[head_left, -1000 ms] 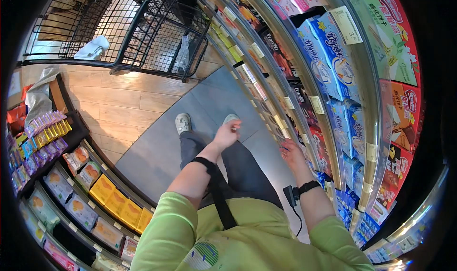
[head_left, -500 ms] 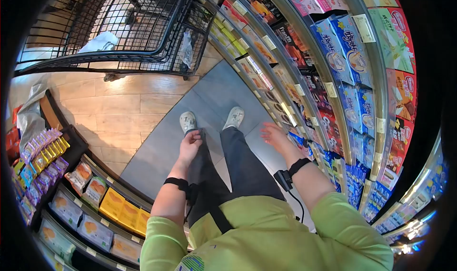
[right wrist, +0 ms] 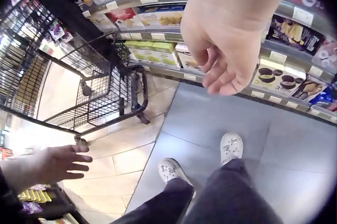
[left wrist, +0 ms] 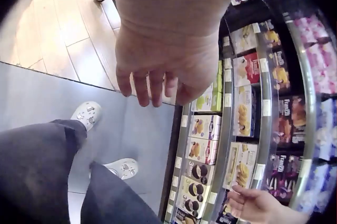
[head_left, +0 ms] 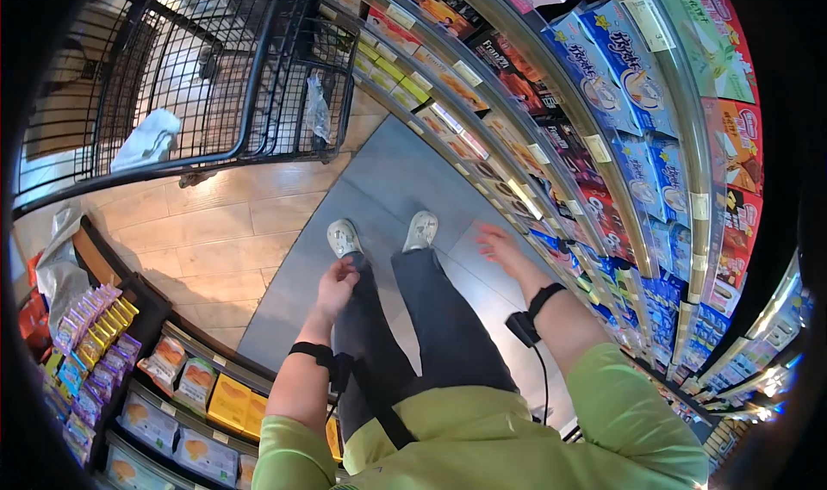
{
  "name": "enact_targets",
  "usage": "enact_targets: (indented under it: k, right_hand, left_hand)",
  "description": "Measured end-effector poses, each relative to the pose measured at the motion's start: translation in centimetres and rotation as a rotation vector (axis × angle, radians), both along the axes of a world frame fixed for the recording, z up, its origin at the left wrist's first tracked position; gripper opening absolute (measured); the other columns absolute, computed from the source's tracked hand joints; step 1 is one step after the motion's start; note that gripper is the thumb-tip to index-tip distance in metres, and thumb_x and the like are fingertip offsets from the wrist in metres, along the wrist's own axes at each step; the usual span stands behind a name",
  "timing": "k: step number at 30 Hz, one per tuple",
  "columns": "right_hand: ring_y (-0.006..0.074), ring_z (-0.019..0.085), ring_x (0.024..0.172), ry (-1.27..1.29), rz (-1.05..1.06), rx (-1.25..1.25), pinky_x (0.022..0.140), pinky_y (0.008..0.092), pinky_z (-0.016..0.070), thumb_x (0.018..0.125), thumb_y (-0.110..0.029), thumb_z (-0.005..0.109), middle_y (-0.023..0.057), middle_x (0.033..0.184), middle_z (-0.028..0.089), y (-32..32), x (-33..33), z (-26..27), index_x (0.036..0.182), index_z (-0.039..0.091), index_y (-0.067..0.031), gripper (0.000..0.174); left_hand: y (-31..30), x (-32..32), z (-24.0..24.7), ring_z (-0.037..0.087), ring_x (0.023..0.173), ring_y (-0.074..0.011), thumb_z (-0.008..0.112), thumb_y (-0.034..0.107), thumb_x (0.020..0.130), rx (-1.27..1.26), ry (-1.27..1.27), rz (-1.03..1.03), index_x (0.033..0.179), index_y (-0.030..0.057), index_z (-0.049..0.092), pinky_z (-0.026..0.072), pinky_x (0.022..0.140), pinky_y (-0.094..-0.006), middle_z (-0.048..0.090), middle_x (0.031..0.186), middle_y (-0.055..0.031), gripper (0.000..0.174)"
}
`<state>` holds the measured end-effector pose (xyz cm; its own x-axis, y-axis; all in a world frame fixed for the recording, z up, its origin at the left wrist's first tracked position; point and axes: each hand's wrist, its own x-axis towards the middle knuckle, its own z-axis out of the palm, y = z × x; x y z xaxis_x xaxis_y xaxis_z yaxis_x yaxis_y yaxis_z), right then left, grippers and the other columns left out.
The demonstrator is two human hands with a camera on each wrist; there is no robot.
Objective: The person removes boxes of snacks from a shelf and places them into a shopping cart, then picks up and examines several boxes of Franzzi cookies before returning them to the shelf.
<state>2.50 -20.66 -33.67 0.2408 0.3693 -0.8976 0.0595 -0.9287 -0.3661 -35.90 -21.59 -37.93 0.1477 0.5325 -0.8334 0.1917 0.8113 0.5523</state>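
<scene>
My left hand (head_left: 336, 288) hangs in front of the left leg with nothing in it, its fingers loosely bent. My right hand (head_left: 506, 251) is also bare, out to the right beside the snack shelves, fingers relaxed and spread. In the left wrist view, the left hand (left wrist: 160, 66) overlaps the floor and the lower shelf edge, while the right hand (left wrist: 253, 203) appears in front of boxed biscuits (left wrist: 241, 166). From the right wrist, the right hand (right wrist: 226, 50) shows loosely curled fingers, and the left hand (right wrist: 60, 163) has its fingers extended.
A black wire shopping cart (head_left: 250, 137) stands ahead to the left, a white cloth-like item (head_left: 148, 139) inside. Snack shelves (head_left: 594, 150) with blue packets (head_left: 624, 55) run along the right. Another display with yellow boxes (head_left: 231, 400) lines the left. Grey tiles (head_left: 388, 176) meet wooden flooring.
My left hand has moved left and back from the middle. The right hand has come away from the lower shelf edge. My feet have shifted, and the view has turned slightly.
</scene>
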Motion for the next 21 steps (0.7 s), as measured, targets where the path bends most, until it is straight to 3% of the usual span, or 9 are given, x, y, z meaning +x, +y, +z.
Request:
enact_targets:
  k: [4,6,12,15,17,18,20,21]
  right_hand:
    - [0.0144,0.058,0.073,-0.089,0.038,-0.034,0.060,0.0275,0.0455,0.087,-0.016,0.050,0.0066,0.099,0.063,-2.1,7.1,-0.5,0.121,0.054,-0.0108,0.034]
    - [0.0144,0.059,0.074,-0.089,0.040,-0.045,0.060,0.0274,0.0455,0.088,-0.016,0.050,0.0067,0.099,0.063,-3.5,11.2,-1.7,0.122,0.053,-0.0106,0.035]
    - [0.0161,0.059,0.076,-0.092,-0.157,-0.053,0.062,0.0285,0.0459,0.088,-0.018,0.051,0.0067,0.102,0.063,-5.0,17.7,-4.1,0.125,0.050,-0.0106,0.037]
    - [0.0180,0.059,0.082,-0.077,-0.206,-0.044,0.066,0.0313,0.0463,0.088,-0.019,0.053,0.0079,0.113,0.058,-4.2,18.9,-5.1,0.130,0.044,-0.0116,0.043]
    - [0.0196,0.058,0.091,-0.042,-0.275,0.018,0.073,0.0354,0.0457,0.088,-0.019,0.055,0.0085,0.131,0.047,-3.3,19.1,-5.8,0.138,0.033,-0.0136,0.055]
    - [0.0196,0.058,0.091,-0.031,-0.259,0.018,0.073,0.0354,0.0457,0.088,-0.019,0.055,0.0085,0.131,0.047,-3.0,19.3,-6.3,0.138,0.033,-0.0136,0.055]
    - [0.0214,0.054,0.100,0.014,-0.314,0.141,0.079,0.0389,0.0441,0.087,-0.018,0.057,0.0070,0.144,0.033,-2.3,19.7,-7.3,0.143,0.023,-0.0162,0.066]
    - [0.0214,0.054,0.100,0.019,-0.299,0.140,0.079,0.0389,0.0441,0.087,-0.018,0.057,0.0070,0.144,0.033,-1.7,19.7,-7.8,0.143,0.023,-0.0162,0.066]
  left_hand:
    - [0.5,5.3,-4.6,0.061,0.087,-0.0144,0.062,0.011,0.081,0.120,-0.085,-0.060,0.121,0.0044,0.055,0.0487,0.080,-0.0272,0.063,0.099,-0.0054,0.041]
    - [2.5,9.1,-3.9,0.062,0.085,-0.0148,0.063,0.014,0.080,0.111,-0.053,-0.151,0.120,0.0058,0.056,0.0494,0.079,-0.0276,0.064,0.098,-0.0064,0.042]
    - [7.2,20.5,-5.0,0.063,0.097,-0.0234,0.063,0.023,0.079,0.161,-0.091,-0.307,0.127,0.0093,0.052,0.0488,0.086,-0.0308,0.064,0.114,-0.0112,0.050]
    - [9.6,25.6,-5.1,0.059,0.107,-0.0272,0.064,0.025,0.079,0.154,-0.112,-0.333,0.131,0.0113,0.050,0.0468,0.091,-0.0325,0.059,0.122,-0.0134,0.055]
    - [10.3,29.2,-6.5,0.058,0.100,-0.0223,0.067,0.022,0.078,0.220,-0.083,-0.338,0.134,0.0120,0.047,0.0457,0.090,-0.0337,0.055,0.125,-0.0156,0.061]
    - [11.5,30.5,-5.9,0.055,0.106,-0.0239,0.067,0.019,0.077,0.273,-0.086,-0.355,0.137,0.0116,0.043,0.0438,0.092,-0.0344,0.052,0.128,-0.0168,0.065]
    - [12.9,33.2,-6.6,0.052,0.112,-0.0256,0.067,0.017,0.077,0.325,-0.082,-0.357,0.140,0.0113,0.039,0.0419,0.095,-0.0352,0.049,0.131,-0.0179,0.069]
    - [12.9,34.9,-8.6,0.049,0.116,-0.0270,0.067,0.014,0.076,0.487,-0.129,-0.271,0.142,0.0102,0.035,0.0398,0.098,-0.0360,0.046,0.134,-0.0183,0.073]
